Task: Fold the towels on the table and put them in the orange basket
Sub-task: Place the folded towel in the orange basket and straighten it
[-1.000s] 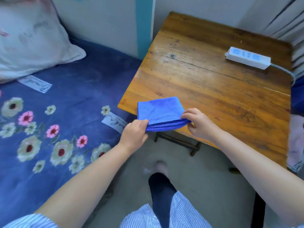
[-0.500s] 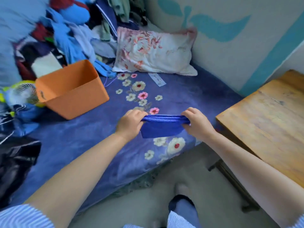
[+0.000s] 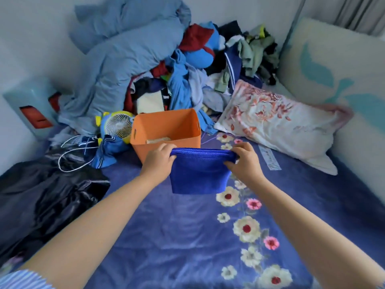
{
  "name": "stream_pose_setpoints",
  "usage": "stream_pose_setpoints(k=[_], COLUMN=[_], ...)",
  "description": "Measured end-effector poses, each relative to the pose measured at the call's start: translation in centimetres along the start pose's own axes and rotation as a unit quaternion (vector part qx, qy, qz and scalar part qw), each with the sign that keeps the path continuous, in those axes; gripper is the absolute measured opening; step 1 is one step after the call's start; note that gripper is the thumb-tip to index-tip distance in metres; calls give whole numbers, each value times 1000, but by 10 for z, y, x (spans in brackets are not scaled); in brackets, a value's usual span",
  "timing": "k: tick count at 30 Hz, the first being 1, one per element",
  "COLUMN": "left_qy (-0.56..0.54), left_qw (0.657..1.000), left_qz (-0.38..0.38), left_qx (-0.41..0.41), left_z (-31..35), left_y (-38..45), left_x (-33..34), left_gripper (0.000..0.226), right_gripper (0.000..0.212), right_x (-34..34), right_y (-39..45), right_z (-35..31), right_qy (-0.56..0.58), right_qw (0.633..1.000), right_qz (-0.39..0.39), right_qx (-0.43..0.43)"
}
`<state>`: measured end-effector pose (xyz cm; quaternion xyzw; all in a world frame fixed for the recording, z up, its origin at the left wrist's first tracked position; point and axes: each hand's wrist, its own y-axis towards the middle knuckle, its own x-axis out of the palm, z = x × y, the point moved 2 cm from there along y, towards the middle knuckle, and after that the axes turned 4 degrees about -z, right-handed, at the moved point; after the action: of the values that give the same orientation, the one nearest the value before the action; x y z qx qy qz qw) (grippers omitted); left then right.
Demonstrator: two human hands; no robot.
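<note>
Bed point(image 3: 187, 236), covered by a dark blue blanket printed with flowers; all listed items rest on or hang above it.

Orange basket point(image 3: 166, 130): upright on the blanket toward the bed's far edge, open top, a pale object lying on its bottom, identity unclear.

Blue towel point(image 3: 198, 174): folded, held in the air just in front of the basket's near wall, folded edge uppermost, the rest hanging down clear of the blanket.

Left hand point(image 3: 159, 161): grips the towel's upper left corner, fingers curled over the folded edge.

Right hand point(image 3: 245, 161): grips the upper right corner, fingers and thumb clamped on the cloth.

Small fan point(image 3: 118, 125): white grille, blue and yellow body, touching or just beside the basket's left wall; which, cannot tell.

Floral pillow point(image 3: 277, 122): lying at the bed's right edge, against the wall.

Heap of clothes point(image 3: 198, 65): mixed colours, piled at the bed's far edge behind the basket.

Light blue bedding point(image 3: 125, 49): bundled in the far left corner.

Black garment point(image 3: 41, 195): crumpled along the bed's left edge.
</note>
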<state>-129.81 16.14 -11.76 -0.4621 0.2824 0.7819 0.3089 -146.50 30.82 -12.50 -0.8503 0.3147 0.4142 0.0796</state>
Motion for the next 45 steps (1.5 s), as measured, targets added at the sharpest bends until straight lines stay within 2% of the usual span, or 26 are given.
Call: stream_pose_setpoints(k=[6,15,21,26,31,36,38,41,44,45], left_qy=[-41,-110,-176,-214,-207,-193,-193,-179,-161,-151], left_qw=[994,982,973,960,947,902,880,871,878,886], left_qz=[34,100,86,41,-77,-229,-274,-290,-281,-272], left_qx=[-91,-120,-125,-177,-232,-311,-335,-354,-352,-343], left_z=[-30,-97,-158,-213,-257,-292,-300,-314,-324,-329], left_y=[96,210,286,338,365,374,376,387,404,412], left_x=[-12,-29,-16,29,113,209,240,277,297,305], left_gripper=[28,26,27,27,27,18,17,29,14,19], right_gripper=[22,32,34,34,29,23,29,31,28,28], right_x=[8,47,98,156,216,273,294,326,349,357], right_y=[118,248,321,376,414,440,446,457,470,476], right_z=[-22,-51,-60,-42,9,71,89,112,127,132], right_qy=[77,134,138,102,6,-92,-109,-137,-152,-160], right_qw=[997,991,990,991,985,940,921,905,903,902], right_qz=[-1,-13,-2,-20,-108,-238,-276,-293,-268,-264], right_qx=[-7,-4,41,81,134,225,253,277,299,302])
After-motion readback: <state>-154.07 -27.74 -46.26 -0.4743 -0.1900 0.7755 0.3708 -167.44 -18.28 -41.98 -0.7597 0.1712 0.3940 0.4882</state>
